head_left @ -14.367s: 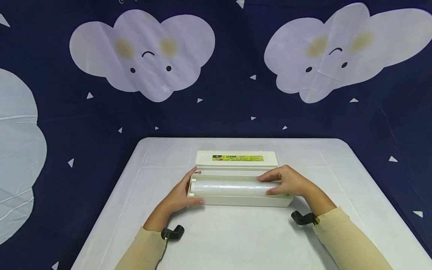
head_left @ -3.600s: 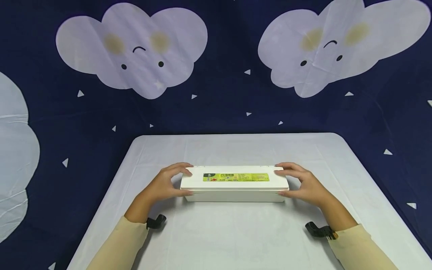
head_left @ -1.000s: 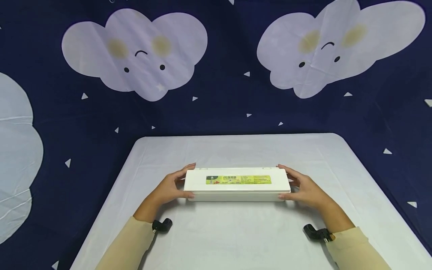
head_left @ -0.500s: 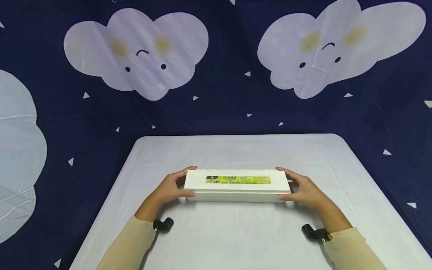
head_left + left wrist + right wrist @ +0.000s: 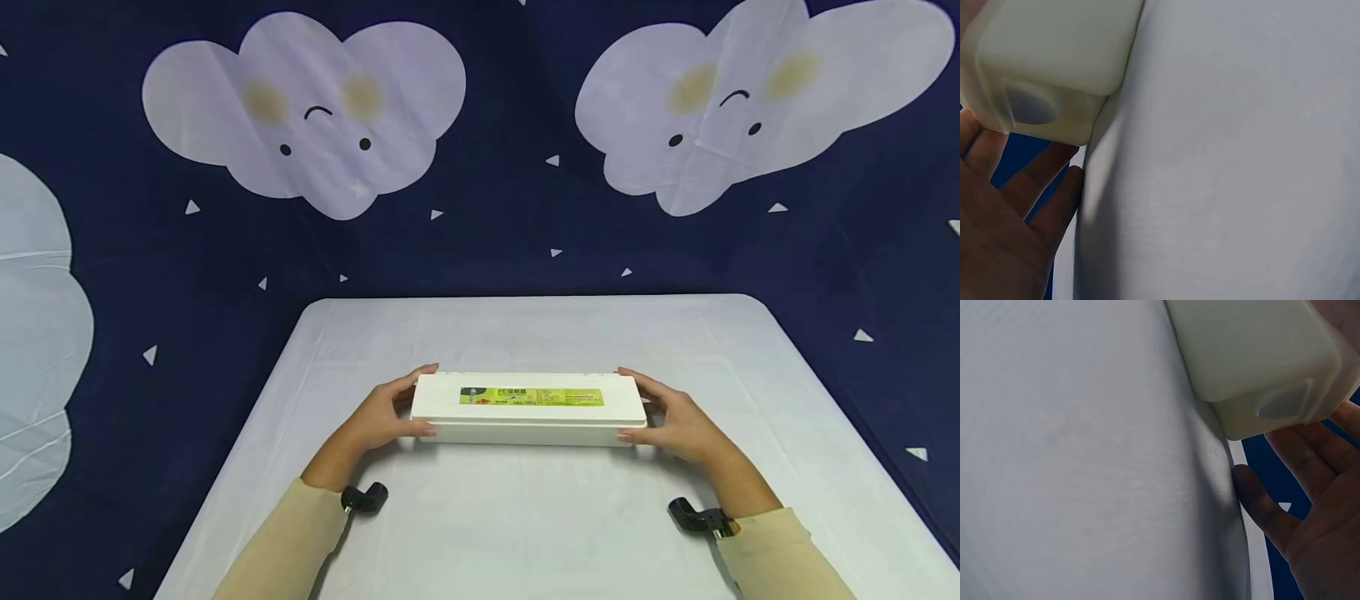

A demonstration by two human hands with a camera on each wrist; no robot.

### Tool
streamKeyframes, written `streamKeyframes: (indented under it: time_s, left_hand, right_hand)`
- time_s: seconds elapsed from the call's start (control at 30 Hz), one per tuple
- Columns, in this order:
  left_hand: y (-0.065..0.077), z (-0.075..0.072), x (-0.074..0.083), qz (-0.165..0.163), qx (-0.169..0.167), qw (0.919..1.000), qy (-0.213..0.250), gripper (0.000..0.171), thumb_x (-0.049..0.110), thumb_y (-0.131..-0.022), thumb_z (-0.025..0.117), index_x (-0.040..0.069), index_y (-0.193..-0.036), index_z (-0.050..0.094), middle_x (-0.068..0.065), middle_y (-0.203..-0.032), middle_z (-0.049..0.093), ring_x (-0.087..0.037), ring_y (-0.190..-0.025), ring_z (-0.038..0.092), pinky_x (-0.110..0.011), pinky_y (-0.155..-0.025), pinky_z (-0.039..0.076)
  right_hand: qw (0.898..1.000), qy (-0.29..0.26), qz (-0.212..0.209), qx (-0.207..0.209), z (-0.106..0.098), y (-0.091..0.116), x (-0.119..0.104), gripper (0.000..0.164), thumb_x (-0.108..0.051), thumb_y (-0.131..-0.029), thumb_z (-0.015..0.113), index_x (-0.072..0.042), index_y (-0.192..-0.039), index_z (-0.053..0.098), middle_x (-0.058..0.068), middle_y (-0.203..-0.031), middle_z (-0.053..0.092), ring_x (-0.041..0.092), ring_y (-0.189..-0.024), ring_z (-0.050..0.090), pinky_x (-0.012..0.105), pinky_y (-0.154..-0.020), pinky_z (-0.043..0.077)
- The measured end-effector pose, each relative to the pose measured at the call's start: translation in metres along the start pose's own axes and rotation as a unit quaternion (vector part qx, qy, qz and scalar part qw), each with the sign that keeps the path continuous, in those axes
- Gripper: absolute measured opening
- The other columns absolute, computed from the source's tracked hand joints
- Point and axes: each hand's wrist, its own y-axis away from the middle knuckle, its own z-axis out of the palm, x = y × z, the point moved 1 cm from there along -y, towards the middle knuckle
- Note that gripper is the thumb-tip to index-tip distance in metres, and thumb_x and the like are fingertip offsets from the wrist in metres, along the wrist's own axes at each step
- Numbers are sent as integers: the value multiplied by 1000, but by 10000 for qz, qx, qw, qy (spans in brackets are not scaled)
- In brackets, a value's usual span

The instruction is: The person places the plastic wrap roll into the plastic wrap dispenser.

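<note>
A white cling film box (image 5: 528,414) lies lengthwise near the middle of the table, lid down, with a yellow-green label (image 5: 531,397) on top. The film roll inside is hidden. My left hand (image 5: 375,423) grips the box's left end, thumb on the front face and fingers reaching round behind. At the opposite end my right hand (image 5: 678,423) holds it the same way. In the left wrist view the end of the box (image 5: 1054,50) shows a rounded recess beside the fingers. A matching recess appears on the box (image 5: 1254,350) in the right wrist view.
A white cloth covers the table (image 5: 525,525), which has rounded far corners. Behind it hangs a dark blue curtain (image 5: 510,183) printed with clouds and small triangles. Black wrist cameras sit at both sleeve cuffs.
Earlier the box stood open with its film roll showing and my right hand on the roll. The lid then came down; both hands shifted from its top corners to the ends.
</note>
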Motion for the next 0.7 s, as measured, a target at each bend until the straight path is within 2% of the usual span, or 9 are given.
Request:
streamKeyframes:
  time_s: [0.13, 0.23, 0.37, 0.47, 0.7]
  left_hand:
    - [0, 0, 1, -66, 22, 10000, 1, 101, 20, -72, 101, 15, -159, 50, -3, -155, 54, -27, -141, 49, -53, -116, 36]
    - [1, 0, 0, -117, -1, 9999, -23, 101, 22, -73, 101, 17, -159, 49, -2, -156, 52, -28, -144, 46, -54, -118, 33]
    - [4, 1, -2, -75, -73, 9999, -77, 102, 23, -75, 99, 14, -161, 45, 0, -159, 48, -28, -146, 43, -54, -119, 30]
    - [5, 1, 0, -37, -147, 9998, -86, 105, 22, -77, 98, 10, -163, 40, -1, -162, 45, -28, -146, 43, -54, -119, 30]
    - [0, -10, 14, -58, -454, 9987, -229, 109, 25, -83, 94, 28, -169, 28, -7, -166, 37, -34, -140, 50, -56, -115, 37]
  right_hand:
    - [10000, -69, 16, -46, 0, -2, 2, 106, -21, -73, 100, -3, -160, 43, 18, -155, 51, 44, -128, 59, 65, -108, 37]
    - [9999, -117, 29, -120, 0, -3, 5, 107, -22, -73, 100, -5, -161, 41, 16, -155, 51, 41, -129, 58, 52, -108, 41]
    - [9996, -155, -1, -215, -2, -3, 8, 109, -24, -72, 101, -7, -162, 40, 13, -154, 51, 38, -129, 57, 34, -105, 45]
    - [9995, -166, -76, -275, -4, -3, 7, 110, -24, -71, 101, -7, -161, 40, 14, -153, 52, 39, -127, 59, 30, -104, 44]
    - [9969, -356, -447, -538, -13, -5, 4, 110, -14, -72, 100, -4, -162, 37, 20, -158, 45, 39, -131, 54, 22, -101, 47]
